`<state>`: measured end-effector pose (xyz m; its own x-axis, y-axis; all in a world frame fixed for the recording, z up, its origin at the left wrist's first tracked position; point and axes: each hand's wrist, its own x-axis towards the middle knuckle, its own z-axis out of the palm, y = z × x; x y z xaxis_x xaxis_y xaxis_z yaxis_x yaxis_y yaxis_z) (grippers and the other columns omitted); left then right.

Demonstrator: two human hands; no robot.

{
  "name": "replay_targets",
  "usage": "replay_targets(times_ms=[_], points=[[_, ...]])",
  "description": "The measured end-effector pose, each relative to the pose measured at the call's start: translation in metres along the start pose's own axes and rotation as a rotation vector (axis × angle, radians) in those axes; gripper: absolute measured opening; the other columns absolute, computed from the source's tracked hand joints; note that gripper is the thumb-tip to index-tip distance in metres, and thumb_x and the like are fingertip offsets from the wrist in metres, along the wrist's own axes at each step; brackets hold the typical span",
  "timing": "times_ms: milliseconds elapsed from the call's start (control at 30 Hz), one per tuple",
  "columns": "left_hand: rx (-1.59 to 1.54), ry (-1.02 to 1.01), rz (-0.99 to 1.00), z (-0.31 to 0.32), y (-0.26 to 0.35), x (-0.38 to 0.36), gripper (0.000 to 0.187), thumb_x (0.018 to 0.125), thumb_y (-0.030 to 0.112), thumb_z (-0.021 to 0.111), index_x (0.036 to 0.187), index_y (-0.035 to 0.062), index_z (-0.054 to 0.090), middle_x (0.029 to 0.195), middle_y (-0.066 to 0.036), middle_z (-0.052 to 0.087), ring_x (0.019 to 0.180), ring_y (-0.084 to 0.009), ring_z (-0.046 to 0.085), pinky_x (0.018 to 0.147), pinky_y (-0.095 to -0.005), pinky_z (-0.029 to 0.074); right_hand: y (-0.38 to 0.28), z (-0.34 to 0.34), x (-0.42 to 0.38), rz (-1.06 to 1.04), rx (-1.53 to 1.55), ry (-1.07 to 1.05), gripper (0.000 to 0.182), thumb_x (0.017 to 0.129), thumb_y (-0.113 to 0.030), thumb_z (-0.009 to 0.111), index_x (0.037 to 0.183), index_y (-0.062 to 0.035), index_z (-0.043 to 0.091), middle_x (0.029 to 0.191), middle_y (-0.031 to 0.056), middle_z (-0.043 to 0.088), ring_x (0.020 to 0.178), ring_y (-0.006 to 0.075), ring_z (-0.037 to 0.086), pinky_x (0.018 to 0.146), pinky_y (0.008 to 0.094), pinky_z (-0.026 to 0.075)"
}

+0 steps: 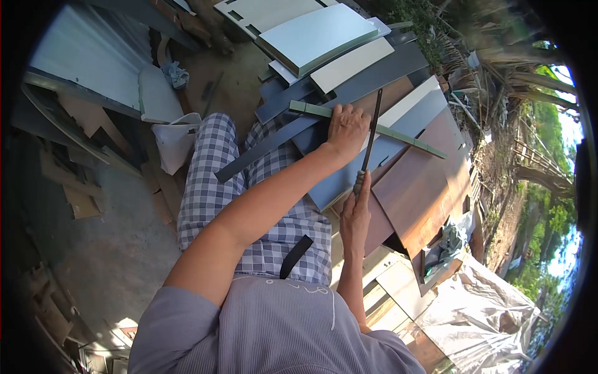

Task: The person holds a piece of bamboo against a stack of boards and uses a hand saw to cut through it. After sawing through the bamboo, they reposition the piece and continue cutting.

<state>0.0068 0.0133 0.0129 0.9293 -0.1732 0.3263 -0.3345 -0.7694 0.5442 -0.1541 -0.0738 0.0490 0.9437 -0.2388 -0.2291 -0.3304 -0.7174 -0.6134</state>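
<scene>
My left hand is closed around a green strip with joint-like bands, apparently bamboo, which lies crosswise over a pile of boards. My right hand grips the handle of a long, thin, dark-bladed knife, seen nearly edge-on. The blade points away from me and crosses the strip in this view, just right of my left hand. A dark curved strip reaches from the boards over my checked trousers. A short black strip lies on my lap.
White panels are stacked at the far end of the boards. A white bag hangs by my left knee. Scrap boards stand at the left. A crumpled pale sheet lies at the lower right, with trees beyond.
</scene>
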Motion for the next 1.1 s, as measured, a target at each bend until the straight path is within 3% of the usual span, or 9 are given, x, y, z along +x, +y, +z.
replay_targets(times_ms=[167, 267, 333, 467, 533, 633, 733, 867, 1100], points=[[-0.020, 0.011, -0.001, 0.001, -0.002, 0.001, 0.008, 0.086, 0.009, 0.053, 0.084, 0.0083, 0.061, 0.089, -0.008, 0.062, 0.092, -0.0252, 0.056, 0.083, -0.0394, 0.037, -0.002, -0.003, -0.024, -0.031, -0.013, 0.014, 0.057, 0.098, -0.012, 0.039, 0.151, -0.0241, 0.021, 0.118, 0.0227, 0.061, 0.086, 0.0410, 0.066, 0.073, 0.0449, 0.049], [-0.019, 0.016, 0.004, 0.000, -0.002, 0.001, 0.008, 0.085, 0.008, 0.053, 0.085, 0.0082, 0.061, 0.089, -0.008, 0.061, 0.092, -0.0256, 0.056, 0.083, -0.0392, 0.037, -0.005, -0.001, 0.001, -0.065, -0.039, 0.028, 0.056, 0.099, -0.012, 0.039, 0.150, -0.0237, 0.021, 0.118, 0.0226, 0.061, 0.086, 0.0397, 0.066, 0.072, 0.0446, 0.049], [-0.022, 0.009, 0.001, -0.002, -0.002, 0.000, 0.008, 0.085, 0.008, 0.053, 0.085, 0.0082, 0.061, 0.089, -0.008, 0.061, 0.092, -0.0257, 0.056, 0.083, -0.0391, 0.037, -0.008, 0.002, 0.029, -0.113, -0.025, 0.069, 0.057, 0.098, -0.011, 0.040, 0.150, -0.0216, 0.020, 0.119, 0.0240, 0.061, 0.100, 0.0447, 0.061, 0.075, 0.0498, 0.046], [-0.018, -0.008, -0.010, -0.004, 0.000, 0.000, 0.009, 0.083, 0.006, 0.053, 0.085, 0.0081, 0.062, 0.089, -0.008, 0.061, 0.092, -0.0256, 0.056, 0.083, -0.0388, 0.037, -0.028, -0.004, 0.052, -0.065, -0.021, 0.019, 0.057, 0.098, -0.011, 0.040, 0.150, -0.0224, 0.020, 0.123, 0.0240, 0.058, 0.097, 0.0433, 0.062, 0.075, 0.0499, 0.047], [-0.019, 0.002, -0.018, -0.003, 0.000, 0.000, 0.009, 0.083, 0.006, 0.053, 0.085, 0.0082, 0.062, 0.089, -0.008, 0.061, 0.092, -0.0254, 0.056, 0.083, -0.0388, 0.037, -0.017, 0.000, 0.056, -0.119, -0.042, 0.064, 0.056, 0.099, -0.013, 0.039, 0.151, -0.0244, 0.021, 0.106, 0.0225, 0.064, 0.073, 0.0328, 0.065, 0.070, 0.0432, 0.049], [-0.013, 0.007, -0.015, -0.001, 0.000, -0.001, 0.009, 0.083, 0.006, 0.053, 0.085, 0.0083, 0.061, 0.088, -0.008, 0.061, 0.092, -0.0250, 0.056, 0.083, -0.0387, 0.037, -0.008, 0.005, 0.036, -0.214, -0.076, 0.139, 0.057, 0.099, -0.012, 0.039, 0.151, -0.0239, 0.021, 0.095, 0.0205, 0.064, 0.066, 0.0278, 0.062, 0.067, 0.0402, 0.049], [-0.009, 0.002, -0.013, -0.001, 0.000, 0.000, 0.008, 0.084, 0.007, 0.053, 0.084, 0.0086, 0.061, 0.088, -0.007, 0.061, 0.092, -0.0248, 0.056, 0.083, -0.0389, 0.037, 0.002, 0.006, -0.003, -0.024, -0.015, 0.031, 0.057, 0.098, -0.012, 0.039, 0.151, -0.0237, 0.021, 0.090, 0.0186, 0.063, 0.065, 0.0276, 0.062, 0.066, 0.0390, 0.049], [0.014, 0.023, 0.002, 0.001, -0.001, -0.001, 0.008, 0.084, 0.007, 0.053, 0.083, 0.0088, 0.061, 0.087, -0.007, 0.061, 0.091, -0.0247, 0.056, 0.083, -0.0394, 0.037, 0.013, 0.007, -0.033, -0.021, -0.043, 0.035, 0.057, 0.098, -0.012, 0.040, 0.151, -0.0233, 0.021, 0.089, 0.0179, 0.064, 0.064, 0.0280, 0.061, 0.066, 0.0376, 0.048], [-0.008, 0.023, 0.007, 0.001, -0.002, 0.000, 0.008, 0.083, 0.007, 0.054, 0.085, 0.0086, 0.061, 0.087, -0.007, 0.062, 0.091, -0.0253, 0.057, 0.082, -0.0394, 0.037, -0.010, 0.004, 0.025, -0.089, -0.033, 0.070, 0.058, 0.098, -0.011, 0.040, 0.151, -0.0242, 0.020, 0.105, 0.0219, 0.065, 0.082, 0.0351, 0.066, 0.074, 0.0408, 0.050]])
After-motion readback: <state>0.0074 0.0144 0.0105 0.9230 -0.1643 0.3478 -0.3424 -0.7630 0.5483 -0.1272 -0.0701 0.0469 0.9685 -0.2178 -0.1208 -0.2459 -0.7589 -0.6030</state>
